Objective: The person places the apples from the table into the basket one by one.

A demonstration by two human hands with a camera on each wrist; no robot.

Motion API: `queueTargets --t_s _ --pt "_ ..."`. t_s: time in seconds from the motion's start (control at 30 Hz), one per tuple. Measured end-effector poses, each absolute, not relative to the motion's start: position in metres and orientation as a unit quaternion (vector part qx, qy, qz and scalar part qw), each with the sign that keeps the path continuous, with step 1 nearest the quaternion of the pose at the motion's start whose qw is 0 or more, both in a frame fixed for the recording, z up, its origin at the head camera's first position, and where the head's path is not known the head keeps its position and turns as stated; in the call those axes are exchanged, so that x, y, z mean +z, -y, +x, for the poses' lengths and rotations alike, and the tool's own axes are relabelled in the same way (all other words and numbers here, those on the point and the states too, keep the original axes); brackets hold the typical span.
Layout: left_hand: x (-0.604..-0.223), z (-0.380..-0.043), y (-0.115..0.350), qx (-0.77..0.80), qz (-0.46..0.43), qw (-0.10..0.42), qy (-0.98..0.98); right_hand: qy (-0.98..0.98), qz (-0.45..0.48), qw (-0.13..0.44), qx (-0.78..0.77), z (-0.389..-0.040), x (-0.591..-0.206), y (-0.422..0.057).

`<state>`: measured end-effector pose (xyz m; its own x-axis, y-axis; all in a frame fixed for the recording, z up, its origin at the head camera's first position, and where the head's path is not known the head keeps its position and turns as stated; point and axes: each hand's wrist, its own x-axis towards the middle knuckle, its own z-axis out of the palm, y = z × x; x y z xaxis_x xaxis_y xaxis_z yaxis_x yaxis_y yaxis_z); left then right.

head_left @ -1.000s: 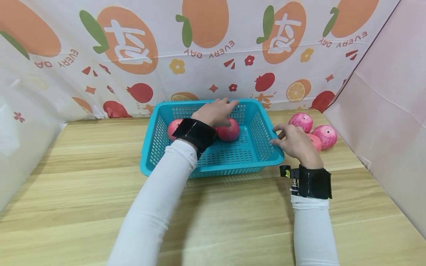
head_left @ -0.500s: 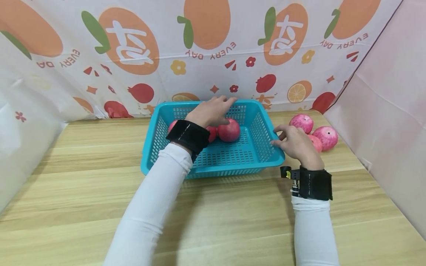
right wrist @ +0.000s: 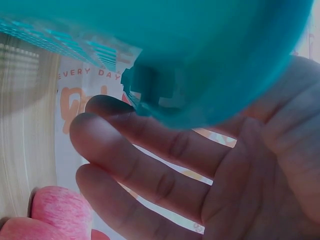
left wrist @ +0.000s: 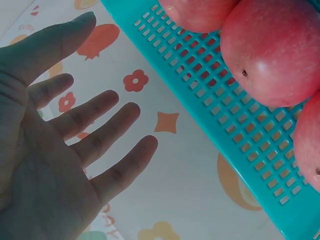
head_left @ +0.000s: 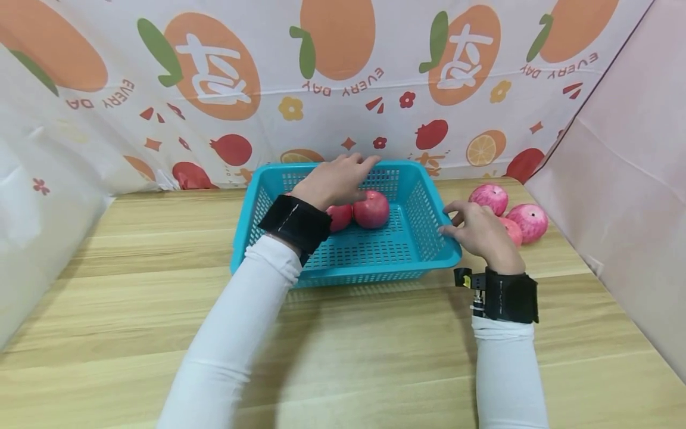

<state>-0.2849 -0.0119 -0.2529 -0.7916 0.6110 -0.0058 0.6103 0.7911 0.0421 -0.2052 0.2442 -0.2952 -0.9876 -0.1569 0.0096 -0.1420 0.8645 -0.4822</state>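
Left hand [head_left: 334, 179] has drifted leftward over the basket [head_left: 375, 269] since a second ago, baring more of the middle apple [head_left: 340, 220]. Head view: the basket's long axis runs left to right; the right-end apple [head_left: 375, 213] lies right and nearer of that hand, seemingly the relation that matters. Right hand [head_left: 479, 233] grips the right rim, with loose apples [head_left: 527, 223] just beyond it; the left is nearer the basket's fruit.

Left wrist view: its fingers stand loosely spread, holding nothing, apart from the row, whose left-end apple [left wrist: 309, 145] is cut off by the frame.

Right wrist view: right fingers reach beneath the rim, slightly bent; the thumb's hold is hidden there.
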Motion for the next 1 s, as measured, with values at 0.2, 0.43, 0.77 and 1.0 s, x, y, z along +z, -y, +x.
queueTargets --t_s 0.2,0.43,0.77,1.0 --pt "-0.25 -0.281 0.016 0.02 0.318 0.006 -0.948 -0.966 -0.076 0.015 -0.247 -0.206 -0.296 -0.245" --pt "-0.247 -0.278 0.025 0.049 0.307 0.006 -0.95 -0.966 -0.077 0.016 -0.247 -0.205 -0.297 -0.246" --pt "-0.245 -0.277 0.041 0.062 0.302 -0.005 -0.951 -0.965 -0.081 0.016 -0.25 -0.205 -0.297 -0.244" --pt "-0.239 -0.274 0.054 0.067 0.296 -0.019 -0.953 -0.963 -0.08 0.017 -0.255 -0.204 -0.296 -0.244"
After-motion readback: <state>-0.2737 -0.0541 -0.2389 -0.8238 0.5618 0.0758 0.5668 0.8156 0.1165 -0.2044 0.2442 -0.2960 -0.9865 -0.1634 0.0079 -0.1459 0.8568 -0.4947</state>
